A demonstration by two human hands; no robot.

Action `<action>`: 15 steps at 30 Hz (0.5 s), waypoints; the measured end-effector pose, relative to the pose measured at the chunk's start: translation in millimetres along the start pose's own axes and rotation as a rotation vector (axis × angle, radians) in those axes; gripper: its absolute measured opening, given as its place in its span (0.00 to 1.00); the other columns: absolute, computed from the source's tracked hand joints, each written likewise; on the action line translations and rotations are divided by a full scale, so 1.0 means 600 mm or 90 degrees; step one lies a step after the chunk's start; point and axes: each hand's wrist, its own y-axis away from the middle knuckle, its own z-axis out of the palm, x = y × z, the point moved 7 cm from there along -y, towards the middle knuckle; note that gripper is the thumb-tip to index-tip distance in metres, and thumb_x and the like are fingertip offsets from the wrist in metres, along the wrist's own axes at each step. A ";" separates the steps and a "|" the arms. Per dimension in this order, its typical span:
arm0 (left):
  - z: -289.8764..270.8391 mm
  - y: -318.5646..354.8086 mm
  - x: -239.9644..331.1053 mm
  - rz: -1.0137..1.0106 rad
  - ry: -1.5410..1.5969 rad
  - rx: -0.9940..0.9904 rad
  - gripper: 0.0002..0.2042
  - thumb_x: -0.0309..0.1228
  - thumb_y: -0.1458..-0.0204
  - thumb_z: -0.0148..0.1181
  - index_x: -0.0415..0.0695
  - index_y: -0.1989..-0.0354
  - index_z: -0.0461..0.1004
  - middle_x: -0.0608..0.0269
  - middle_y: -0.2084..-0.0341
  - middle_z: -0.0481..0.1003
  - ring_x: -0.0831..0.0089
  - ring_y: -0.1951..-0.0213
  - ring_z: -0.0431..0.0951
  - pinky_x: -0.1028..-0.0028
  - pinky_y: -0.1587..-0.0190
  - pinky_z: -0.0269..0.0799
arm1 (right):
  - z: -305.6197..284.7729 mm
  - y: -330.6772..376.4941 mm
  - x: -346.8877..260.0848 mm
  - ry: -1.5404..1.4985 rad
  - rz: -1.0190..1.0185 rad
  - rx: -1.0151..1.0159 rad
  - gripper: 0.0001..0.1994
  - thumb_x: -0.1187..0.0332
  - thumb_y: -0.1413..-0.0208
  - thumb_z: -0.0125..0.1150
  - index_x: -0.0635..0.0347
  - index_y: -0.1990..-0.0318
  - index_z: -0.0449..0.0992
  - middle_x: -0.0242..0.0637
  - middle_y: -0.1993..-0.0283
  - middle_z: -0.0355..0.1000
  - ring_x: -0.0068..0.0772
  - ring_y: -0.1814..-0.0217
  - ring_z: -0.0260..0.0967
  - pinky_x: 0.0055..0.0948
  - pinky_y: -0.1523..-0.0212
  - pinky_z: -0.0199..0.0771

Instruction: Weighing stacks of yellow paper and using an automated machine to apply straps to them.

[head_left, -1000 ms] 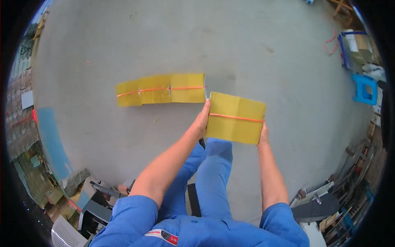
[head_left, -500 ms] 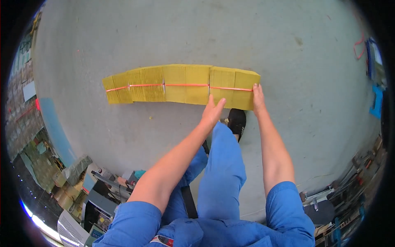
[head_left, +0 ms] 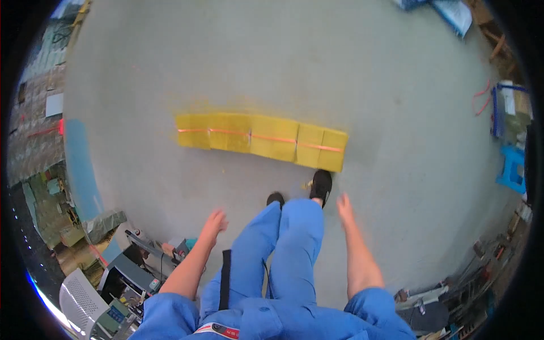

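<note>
A long row of yellow blocks point(head_left: 272, 129) lies on the grey floor in front of my feet. Its faces look like stacked sheets, and a pink-orange strap point(head_left: 272, 138) runs along its length. Both of my hands are off it. My left hand point(head_left: 214, 222) hangs beside my left leg, holding nothing, its stretched fingers somewhat blurred. Over to the right, my right hand point(head_left: 344, 208) is just below the row's right end, empty, with fingers extended. My black shoe point(head_left: 321, 186) stands close against the row's near edge.
Grey machines point(head_left: 127, 272) stand at lower left, near a blue floor patch point(head_left: 82, 164). A blue plastic stool point(head_left: 511, 169) is at the right. Metal bars and a dark seat point(head_left: 425, 317) lie at lower right. Blue-white sacks point(head_left: 453, 14) show at the top right.
Both hands have let go of the yellow row and drawn back toward my body, apart from each other. My view has risen, and the row looks smaller now.
</note>
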 end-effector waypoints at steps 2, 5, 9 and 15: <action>-0.161 0.037 -0.125 -0.019 0.037 -0.075 0.12 0.41 0.43 0.52 0.45 0.62 0.69 0.67 0.73 0.69 0.73 0.71 0.72 0.71 0.70 0.68 | 0.016 0.139 0.079 -0.022 0.083 -0.072 0.24 0.59 0.39 0.52 0.59 0.38 0.64 0.40 0.61 0.72 0.33 0.66 0.70 0.32 0.67 0.71; -0.249 0.188 -0.206 -0.062 -0.144 0.091 0.15 0.41 0.47 0.51 0.41 0.76 0.70 0.60 0.81 0.71 0.70 0.79 0.71 0.69 0.77 0.67 | -0.025 0.369 0.165 -0.086 0.302 -0.157 0.07 0.64 0.48 0.53 0.57 0.69 0.73 0.36 0.76 0.69 0.32 0.78 0.66 0.35 0.79 0.66; -0.291 0.362 -0.329 -0.084 -0.071 0.082 0.16 0.42 0.45 0.52 0.39 0.69 0.74 0.56 0.76 0.75 0.68 0.75 0.75 0.69 0.75 0.70 | -0.055 0.518 0.132 0.121 0.164 -0.296 0.11 0.64 0.45 0.54 0.63 0.71 0.75 0.42 0.78 0.71 0.35 0.81 0.70 0.35 0.81 0.71; -0.165 0.512 -0.428 -0.043 0.192 0.096 0.20 0.48 0.44 0.54 0.42 0.56 0.74 0.58 0.67 0.77 0.69 0.67 0.76 0.68 0.68 0.72 | 0.016 0.367 -0.210 0.250 -0.038 -0.462 0.13 0.63 0.43 0.58 0.67 0.59 0.76 0.45 0.68 0.75 0.39 0.68 0.75 0.36 0.69 0.76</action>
